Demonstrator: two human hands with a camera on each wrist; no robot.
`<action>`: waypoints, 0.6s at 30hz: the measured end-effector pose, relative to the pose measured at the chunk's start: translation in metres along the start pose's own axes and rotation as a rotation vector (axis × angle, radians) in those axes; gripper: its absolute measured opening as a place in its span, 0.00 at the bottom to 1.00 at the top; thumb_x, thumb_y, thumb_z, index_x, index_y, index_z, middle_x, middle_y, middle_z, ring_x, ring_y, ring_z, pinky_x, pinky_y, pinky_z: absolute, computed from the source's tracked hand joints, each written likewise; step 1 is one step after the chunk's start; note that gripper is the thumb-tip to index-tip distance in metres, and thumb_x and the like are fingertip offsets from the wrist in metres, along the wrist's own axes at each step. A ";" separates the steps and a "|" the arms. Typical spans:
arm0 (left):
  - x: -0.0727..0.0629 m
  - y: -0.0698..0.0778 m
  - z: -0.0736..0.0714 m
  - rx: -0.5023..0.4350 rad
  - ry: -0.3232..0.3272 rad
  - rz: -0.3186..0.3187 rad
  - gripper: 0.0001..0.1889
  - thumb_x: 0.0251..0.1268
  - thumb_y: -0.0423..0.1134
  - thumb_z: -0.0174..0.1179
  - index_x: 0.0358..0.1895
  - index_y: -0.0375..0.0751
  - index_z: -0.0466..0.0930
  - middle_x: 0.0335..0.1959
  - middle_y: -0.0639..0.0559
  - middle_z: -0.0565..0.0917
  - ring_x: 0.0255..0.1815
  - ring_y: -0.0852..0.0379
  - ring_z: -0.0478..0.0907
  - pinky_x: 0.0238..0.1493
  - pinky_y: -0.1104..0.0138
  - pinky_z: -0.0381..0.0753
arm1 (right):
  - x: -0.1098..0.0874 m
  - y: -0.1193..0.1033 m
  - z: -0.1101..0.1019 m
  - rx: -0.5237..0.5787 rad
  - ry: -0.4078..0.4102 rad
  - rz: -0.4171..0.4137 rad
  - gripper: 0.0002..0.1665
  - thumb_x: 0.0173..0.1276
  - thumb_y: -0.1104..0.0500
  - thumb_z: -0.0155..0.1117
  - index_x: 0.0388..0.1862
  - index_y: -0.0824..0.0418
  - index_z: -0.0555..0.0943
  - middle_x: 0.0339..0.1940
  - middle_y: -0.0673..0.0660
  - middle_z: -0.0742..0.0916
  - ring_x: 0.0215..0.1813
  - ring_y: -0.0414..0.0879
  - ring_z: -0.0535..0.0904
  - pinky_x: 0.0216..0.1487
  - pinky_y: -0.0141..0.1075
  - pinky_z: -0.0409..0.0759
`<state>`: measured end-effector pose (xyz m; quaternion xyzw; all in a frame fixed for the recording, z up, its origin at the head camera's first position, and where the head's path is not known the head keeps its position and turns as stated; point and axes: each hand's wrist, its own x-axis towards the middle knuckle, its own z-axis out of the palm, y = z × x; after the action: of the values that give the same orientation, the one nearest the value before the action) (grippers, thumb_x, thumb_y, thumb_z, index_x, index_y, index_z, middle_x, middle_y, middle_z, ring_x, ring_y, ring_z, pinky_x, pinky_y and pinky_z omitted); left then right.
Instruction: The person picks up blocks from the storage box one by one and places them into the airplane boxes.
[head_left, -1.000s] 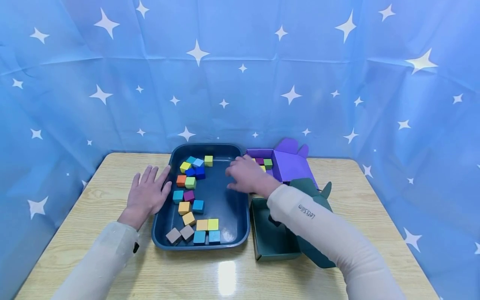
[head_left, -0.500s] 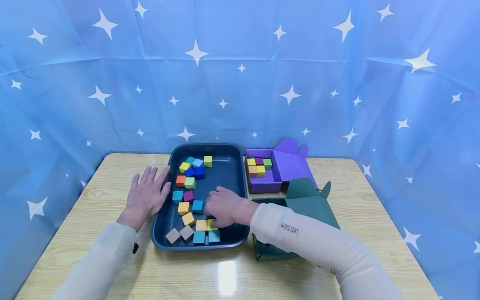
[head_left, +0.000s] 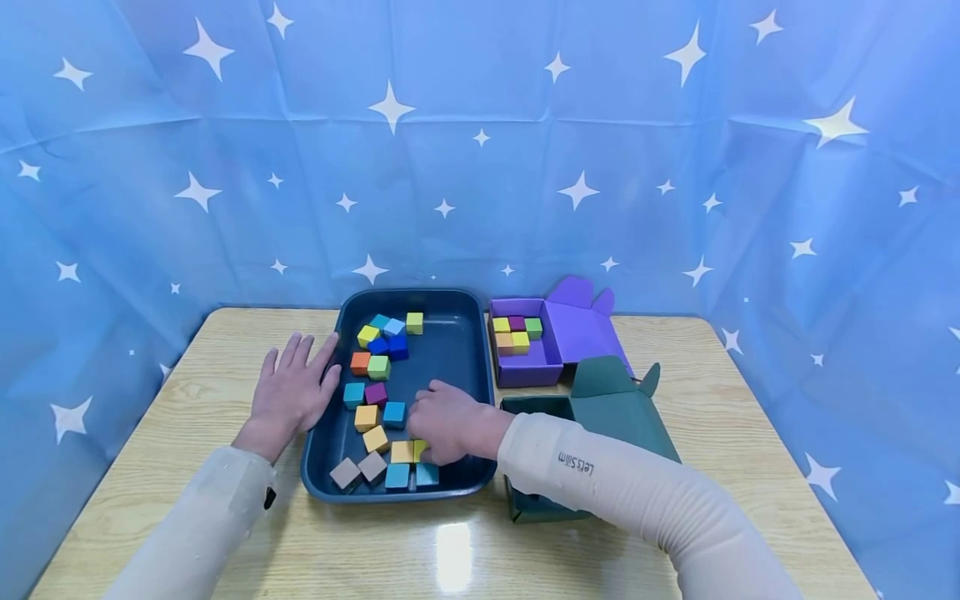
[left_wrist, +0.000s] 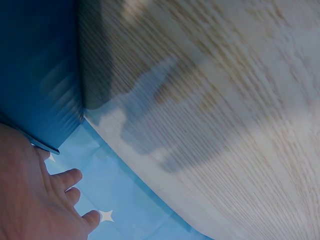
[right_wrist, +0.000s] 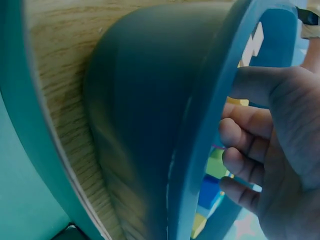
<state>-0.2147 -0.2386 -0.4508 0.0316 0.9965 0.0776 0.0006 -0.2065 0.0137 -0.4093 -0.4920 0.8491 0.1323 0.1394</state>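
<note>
A: What's changing?

B: A second ago, the right hand was hanging over the right edge of the dark-blue plastic tray. Now it's reaching a small yellow cube block near the tray's front edge, so I guess that block is getting its turn.

A: Is it pinching it?

B: I can't tell; the fingertips are hiding. The left hand is resting spread out on the tray's left edge.

A: How many blocks?

B: I'm counting nineteen in the one tray. Five more are sitting in one purple cardboard box near the worktop's far edge. One dark-green cardboard box is standing open, but a white sleeve is covering most of its inside.
</note>
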 end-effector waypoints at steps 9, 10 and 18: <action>-0.001 0.001 -0.001 0.001 -0.009 -0.007 0.32 0.78 0.54 0.35 0.79 0.50 0.44 0.77 0.31 0.51 0.78 0.31 0.41 0.75 0.36 0.37 | 0.000 -0.002 0.003 -0.075 0.025 0.004 0.14 0.66 0.40 0.63 0.45 0.43 0.86 0.46 0.42 0.87 0.46 0.40 0.74 0.49 0.35 0.69; -0.001 0.001 -0.001 0.001 -0.009 -0.007 0.32 0.78 0.54 0.35 0.79 0.50 0.44 0.77 0.31 0.51 0.78 0.31 0.41 0.75 0.36 0.37 | 0.000 -0.003 0.003 -0.081 0.029 0.004 0.14 0.66 0.41 0.63 0.45 0.43 0.86 0.46 0.42 0.86 0.47 0.40 0.74 0.49 0.35 0.69; -0.002 0.000 0.000 0.001 -0.010 -0.008 0.32 0.78 0.55 0.35 0.79 0.50 0.44 0.77 0.31 0.51 0.78 0.31 0.41 0.75 0.36 0.37 | -0.001 -0.003 0.006 -0.092 0.044 0.010 0.16 0.67 0.43 0.63 0.51 0.43 0.84 0.52 0.42 0.86 0.51 0.41 0.74 0.52 0.36 0.70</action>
<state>-0.2126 -0.2389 -0.4508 0.0282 0.9966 0.0770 0.0061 -0.2024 0.0153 -0.4144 -0.4964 0.8474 0.1612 0.0974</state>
